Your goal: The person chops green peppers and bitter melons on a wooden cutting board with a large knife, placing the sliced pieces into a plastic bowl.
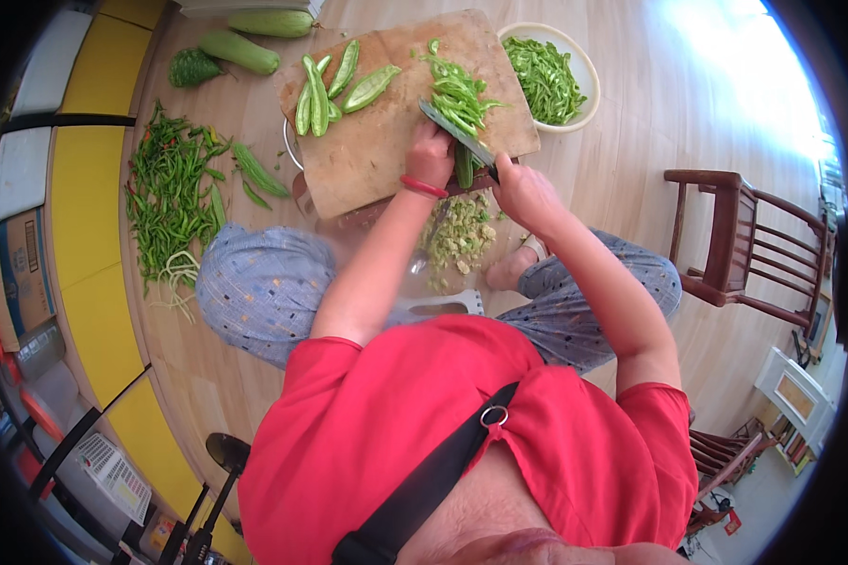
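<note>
My right hand [530, 196] is closed round the dark handle of a kitchen knife [457, 130]. Its blade slants up and left across the cutting board [386, 160], just past my left fingers. Under the blade, my left hand [431, 157], with a red band at the wrist, is curled against a bitter melon piece [464, 168]; the fingertips are partly hidden. Thin bitter melon slices [462, 89] are heaped beyond the blade. Several hollowed bitter melon halves [370, 88] lie at the board's far left.
A pale bowl [591, 71] of green slices stands right of the board. Scraped seeds and pith [462, 231] lie near my foot. Green and red chili peppers [171, 188] spread across the floor at left, below long gourds [240, 52]. A wooden chair [725, 240] stands at right.
</note>
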Demonstrator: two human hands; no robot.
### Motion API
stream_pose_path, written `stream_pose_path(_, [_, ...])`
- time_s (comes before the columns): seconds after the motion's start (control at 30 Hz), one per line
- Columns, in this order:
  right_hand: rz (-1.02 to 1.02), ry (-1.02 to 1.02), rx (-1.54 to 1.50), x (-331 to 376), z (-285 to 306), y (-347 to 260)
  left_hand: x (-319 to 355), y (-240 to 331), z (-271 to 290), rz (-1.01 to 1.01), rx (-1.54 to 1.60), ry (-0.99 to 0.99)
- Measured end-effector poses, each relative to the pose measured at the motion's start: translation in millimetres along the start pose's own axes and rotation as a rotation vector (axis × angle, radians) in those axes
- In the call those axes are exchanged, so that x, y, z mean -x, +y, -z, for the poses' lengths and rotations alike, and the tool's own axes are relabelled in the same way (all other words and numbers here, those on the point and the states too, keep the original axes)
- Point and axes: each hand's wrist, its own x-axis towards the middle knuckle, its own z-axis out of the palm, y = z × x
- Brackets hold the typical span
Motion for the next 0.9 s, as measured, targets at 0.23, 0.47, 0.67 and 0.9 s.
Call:
stream_pose_path(0.23, [-0.041, 0.008, -0.043, -28, -15, 8, -1, 10, 10, -0.052, -0.113, -0.09])
stream_pose_path(0.47, [0.005, 0.009, -0.051, -7, 5, 8, -3, 8, 11, 0.094, 0.001, -0.177])
stream_pose_path(0.67, [0.037, -0.008, 0.005, 14, 10, 11, -1, 11, 7, 0.08, 0.012, -0.116])
stream_pose_path(0.9, [-0.005, -0.067, 0.001, 14, 5, 11, 4, 8, 4, 0.097, -0.023, -0.117])
